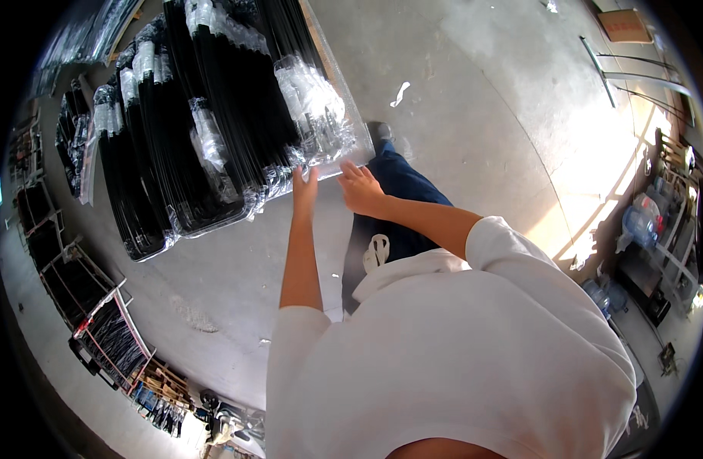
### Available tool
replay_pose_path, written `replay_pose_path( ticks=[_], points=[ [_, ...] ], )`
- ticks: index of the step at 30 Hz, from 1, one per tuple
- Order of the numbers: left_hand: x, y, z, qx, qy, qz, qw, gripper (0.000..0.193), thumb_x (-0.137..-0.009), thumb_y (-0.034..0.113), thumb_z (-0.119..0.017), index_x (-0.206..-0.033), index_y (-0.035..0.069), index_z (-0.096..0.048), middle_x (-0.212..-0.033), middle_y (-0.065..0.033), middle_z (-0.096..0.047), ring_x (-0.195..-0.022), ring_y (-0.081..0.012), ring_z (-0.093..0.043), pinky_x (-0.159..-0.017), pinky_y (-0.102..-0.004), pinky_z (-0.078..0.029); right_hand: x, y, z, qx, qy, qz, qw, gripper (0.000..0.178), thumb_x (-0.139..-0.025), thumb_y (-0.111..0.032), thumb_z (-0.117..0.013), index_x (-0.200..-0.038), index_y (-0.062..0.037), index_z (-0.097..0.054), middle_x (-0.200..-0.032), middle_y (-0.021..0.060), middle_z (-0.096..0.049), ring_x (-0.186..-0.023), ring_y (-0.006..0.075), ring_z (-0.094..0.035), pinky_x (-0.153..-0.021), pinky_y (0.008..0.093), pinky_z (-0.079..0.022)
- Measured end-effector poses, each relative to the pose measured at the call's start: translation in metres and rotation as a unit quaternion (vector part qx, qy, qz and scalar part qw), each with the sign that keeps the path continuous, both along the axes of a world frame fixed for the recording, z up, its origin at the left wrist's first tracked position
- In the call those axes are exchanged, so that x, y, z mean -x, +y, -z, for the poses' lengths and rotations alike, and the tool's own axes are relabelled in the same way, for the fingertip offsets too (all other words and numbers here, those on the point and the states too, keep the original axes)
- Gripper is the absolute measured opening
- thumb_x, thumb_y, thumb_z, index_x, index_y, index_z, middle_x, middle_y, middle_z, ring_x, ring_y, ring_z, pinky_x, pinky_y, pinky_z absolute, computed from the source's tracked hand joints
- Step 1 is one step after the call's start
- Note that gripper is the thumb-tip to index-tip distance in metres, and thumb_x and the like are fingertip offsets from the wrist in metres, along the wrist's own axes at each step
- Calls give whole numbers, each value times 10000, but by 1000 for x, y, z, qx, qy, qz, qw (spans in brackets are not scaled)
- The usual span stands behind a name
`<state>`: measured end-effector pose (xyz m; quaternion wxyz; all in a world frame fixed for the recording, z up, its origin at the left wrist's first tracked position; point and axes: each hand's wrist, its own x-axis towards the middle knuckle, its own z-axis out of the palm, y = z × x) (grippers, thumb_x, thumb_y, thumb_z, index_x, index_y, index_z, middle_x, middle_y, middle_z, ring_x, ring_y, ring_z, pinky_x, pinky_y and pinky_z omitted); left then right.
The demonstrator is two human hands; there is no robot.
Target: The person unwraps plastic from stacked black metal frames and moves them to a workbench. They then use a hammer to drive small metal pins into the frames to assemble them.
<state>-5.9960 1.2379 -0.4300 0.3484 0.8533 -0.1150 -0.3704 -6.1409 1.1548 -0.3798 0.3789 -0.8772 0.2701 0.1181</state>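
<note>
Bundles of long thin black strips, partly wrapped in clear plastic, lie side by side on a low pale board at the upper left. At the board's near edge, my left hand reaches up to the end of the bundles. Its thumb and a finger show apart beside the crumpled clear wrap; whether they touch it I cannot tell. Close on its right, my right hand lies with fingers stretched toward the board's near right corner. Nothing shows in its fingers.
More wrapped black bundles stand at the far left. Metal racks with dark strips line the left side. A metal frame, a cardboard box and a cluttered shelf are on the right. White scraps lie on the concrete floor.
</note>
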Motion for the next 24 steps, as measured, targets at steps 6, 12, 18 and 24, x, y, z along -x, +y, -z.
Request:
replay_pose_path(
  ticks=[6, 12, 18, 24],
  points=[
    [32, 100, -47, 34, 124, 95, 987, 326, -899, 92, -417, -1201, -19, -472, -1205, -106, -495, -1120, -169, -455, -965, -268, -353, 1, 36, -16, -47, -49, -22, 997, 393, -725, -137, -487, -1096, -14, -529, -1310, 168, -353, -1286, 293, -255, -990, 496, -284],
    [21, 129, -119, 52, 104, 106, 988, 357, -892, 186, -478, -1188, -14, -481, -1132, -89, -542, -1059, -166, -503, -915, -270, -390, -28, -9, -36, -49, -122, -108, 985, 374, -709, -157, -512, -1049, -4, -549, -1207, 195, -446, -1185, 325, -372, -952, 443, -347],
    [-14, 78, -105, 75, 82, 110, 988, 378, -867, 219, -527, -1184, 15, -496, -1087, -81, -571, -1005, -174, -545, -882, -266, -396, -6, -100, 20, -20, -182, -31, 983, 206, -722, -154, -495, -804, 13, -584, -990, 224, -552, -937, 369, -529, -846, 418, -422],
    [-37, -69, -66, 176, 125, 129, 968, 333, -857, 186, -556, -1142, 16, -529, -999, -57, -596, -924, -130, -552, -840, -257, -412, 47, -227, 28, -61, -208, 144, 966, 187, -721, -159, -478, -744, -22, -603, -842, 165, -617, -766, 327, -601, -679, 416, -494]
  ],
)
